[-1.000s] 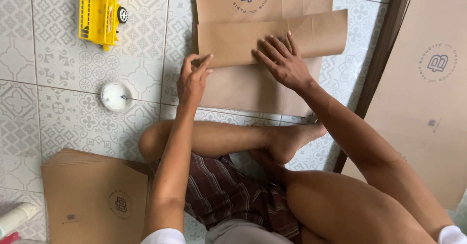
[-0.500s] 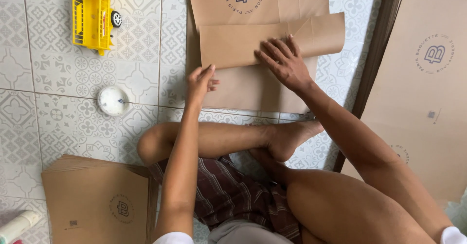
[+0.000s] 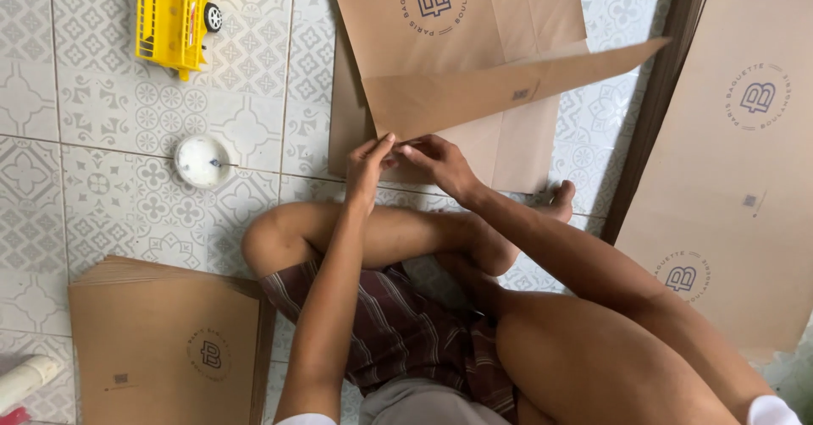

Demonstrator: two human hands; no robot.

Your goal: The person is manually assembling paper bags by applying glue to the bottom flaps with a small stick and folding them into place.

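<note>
Big brown paper sheets [image 3: 737, 179] lean at right, by the dark door frame. Brown paper sheet [image 3: 457, 69] w/ round logo lies flat on tiled floor [image 3: 110, 213] ahead of crossed legs; its lower flap [image 3: 474, 95] is lifted, free end pointing right. Stack of folded sheets [image 3: 165, 349] bottom left. Yellow toy truck [image 3: 174, 19] top left. White round lid [image 3: 201, 161] nearby. Left hand [image 3: 368, 169] & right hand [image 3: 436, 161] meet at flap's near-left corner, both pinching the edge, fingers closed on paper.

The right hand [image 3: 436, 161] left the paper flap [image 3: 508, 86], joining the left hand [image 3: 368, 167] at its now-lifted corner.
</note>
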